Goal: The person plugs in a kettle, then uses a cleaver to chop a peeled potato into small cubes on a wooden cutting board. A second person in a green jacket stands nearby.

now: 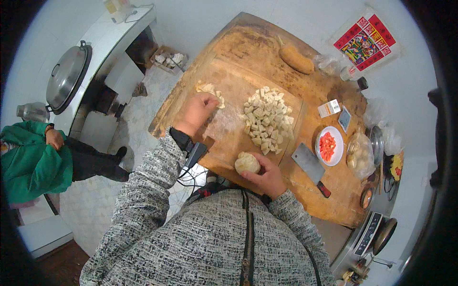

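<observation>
My right hand (266, 175) grips a pale, round steamed bun (247, 163) at the near edge of the wooden board. Over a small heap of torn pale scraps (214, 91) at the board's left is my left hand (205, 107), fingers curled; whether it pinches a scrap is hidden. A large pile of pale cubes (266, 116) lies on the cutting board (229, 75), beyond the bun. A cleaver (308, 162) rests flat to the right of my right hand, its red and black handle towards me. Beside it stands a white bowl (340, 157) of diced red pieces (327, 146).
A yellow-brown squash (296, 59) lies at the table's back. Right of the bowl is a plastic bag (359, 153) of round pieces; a small box (329, 108) stands near. A person in green (39, 161) stands at the left, beside a stove with a large lidded pan (68, 78).
</observation>
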`<state>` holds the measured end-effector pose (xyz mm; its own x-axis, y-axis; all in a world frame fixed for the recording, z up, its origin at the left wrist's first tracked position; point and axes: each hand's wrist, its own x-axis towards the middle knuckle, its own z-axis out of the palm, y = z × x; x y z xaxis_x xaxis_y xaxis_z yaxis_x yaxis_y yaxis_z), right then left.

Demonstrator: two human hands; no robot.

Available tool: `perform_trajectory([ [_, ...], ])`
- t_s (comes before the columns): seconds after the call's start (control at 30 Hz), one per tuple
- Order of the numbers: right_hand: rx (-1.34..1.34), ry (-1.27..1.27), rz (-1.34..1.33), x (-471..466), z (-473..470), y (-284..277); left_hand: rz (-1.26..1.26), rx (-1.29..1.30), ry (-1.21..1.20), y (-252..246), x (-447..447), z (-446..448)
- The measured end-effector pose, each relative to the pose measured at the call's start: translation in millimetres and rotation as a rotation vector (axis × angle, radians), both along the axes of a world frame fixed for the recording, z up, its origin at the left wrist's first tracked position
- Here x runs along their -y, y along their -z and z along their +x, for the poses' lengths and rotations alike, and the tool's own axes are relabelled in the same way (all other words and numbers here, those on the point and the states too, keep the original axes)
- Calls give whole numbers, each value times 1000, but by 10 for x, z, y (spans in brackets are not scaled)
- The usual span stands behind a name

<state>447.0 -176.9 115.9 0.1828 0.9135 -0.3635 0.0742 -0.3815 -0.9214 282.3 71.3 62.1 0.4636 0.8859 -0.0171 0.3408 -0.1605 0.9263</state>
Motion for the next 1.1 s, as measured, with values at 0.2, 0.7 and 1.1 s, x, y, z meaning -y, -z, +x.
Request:
perform_trajectory([
  [0.2,-85,15,13,86,23,8,438,-269,-29,-56,-237,98],
  [0.7,123,42,-109,-394,-21,490,844,-477,255,126,-211,203],
  [1.1,-253,129,-241,-790,-336,367,-37,136,78,33,793,-356],
])
